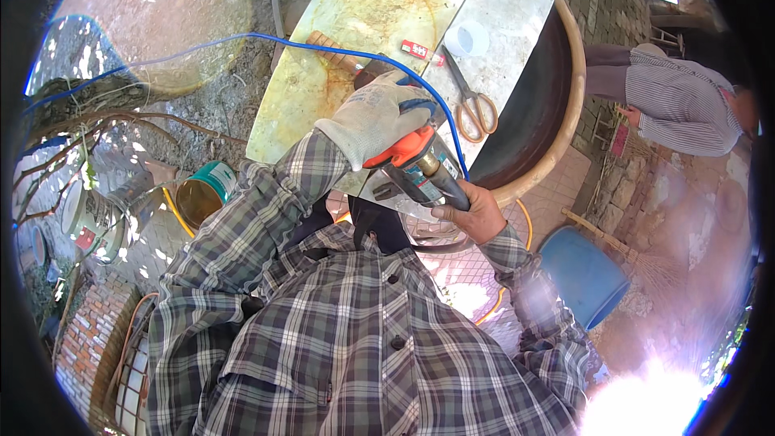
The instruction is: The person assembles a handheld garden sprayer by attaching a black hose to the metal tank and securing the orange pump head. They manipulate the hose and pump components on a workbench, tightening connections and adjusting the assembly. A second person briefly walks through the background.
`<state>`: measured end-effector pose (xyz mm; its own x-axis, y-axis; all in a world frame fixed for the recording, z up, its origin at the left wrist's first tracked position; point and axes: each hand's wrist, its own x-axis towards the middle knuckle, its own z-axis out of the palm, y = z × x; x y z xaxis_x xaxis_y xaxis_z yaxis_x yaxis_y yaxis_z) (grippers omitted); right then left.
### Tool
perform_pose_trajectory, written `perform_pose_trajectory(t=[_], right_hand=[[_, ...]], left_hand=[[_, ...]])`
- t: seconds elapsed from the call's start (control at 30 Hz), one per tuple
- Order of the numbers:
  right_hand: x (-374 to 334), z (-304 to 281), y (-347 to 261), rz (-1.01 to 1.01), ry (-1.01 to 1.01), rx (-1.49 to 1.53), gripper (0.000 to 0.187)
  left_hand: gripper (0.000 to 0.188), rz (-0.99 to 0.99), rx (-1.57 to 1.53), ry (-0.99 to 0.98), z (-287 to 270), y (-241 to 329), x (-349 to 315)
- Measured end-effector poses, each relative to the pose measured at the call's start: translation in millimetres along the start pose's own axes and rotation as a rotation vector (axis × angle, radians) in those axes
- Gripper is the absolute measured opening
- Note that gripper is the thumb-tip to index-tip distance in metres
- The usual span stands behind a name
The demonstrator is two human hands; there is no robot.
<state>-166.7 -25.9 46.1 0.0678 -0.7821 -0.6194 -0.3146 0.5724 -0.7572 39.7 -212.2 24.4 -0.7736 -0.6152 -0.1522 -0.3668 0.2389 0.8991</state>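
In my bare right hand (478, 214) is the dark handle end of an orange and black power tool (416, 178), held over the near edge of the table. My left hand (379, 117), in a pale glove with blue patches, lies against the tool's orange part with its fingers curled; the grip is partly hidden. Just beyond the glove lies a wooden piece (329, 47) with a dark end. A blue hose (339, 50) loops over the table and past the tool. Scissors with brown handles (476, 115) and a small red-and-white packet (418, 52) lie to the right.
The worn table board (299, 109) carries a white cup (468, 38). A big brown-rimmed vat (569, 89) sits beneath its right side. A blue tub (583, 274) stands at right, a green bucket (211, 190) at left. Another person (678, 97) stands far right.
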Motion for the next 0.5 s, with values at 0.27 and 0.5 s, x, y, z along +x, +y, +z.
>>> perform_pose_trajectory(t=[0.27,0.5], right_hand=[[-1.7,-6.3,-18.0,0.429,-0.271,0.493,0.025],[-1.6,7.0,-14.0,0.127,-0.098,0.105,0.025]], left_hand=[[0.036,-0.019,-0.021,0.017,0.2,0.1,1.0],[0.035,-0.025,-0.005,-0.027,-5.4,2.7,3.0]])
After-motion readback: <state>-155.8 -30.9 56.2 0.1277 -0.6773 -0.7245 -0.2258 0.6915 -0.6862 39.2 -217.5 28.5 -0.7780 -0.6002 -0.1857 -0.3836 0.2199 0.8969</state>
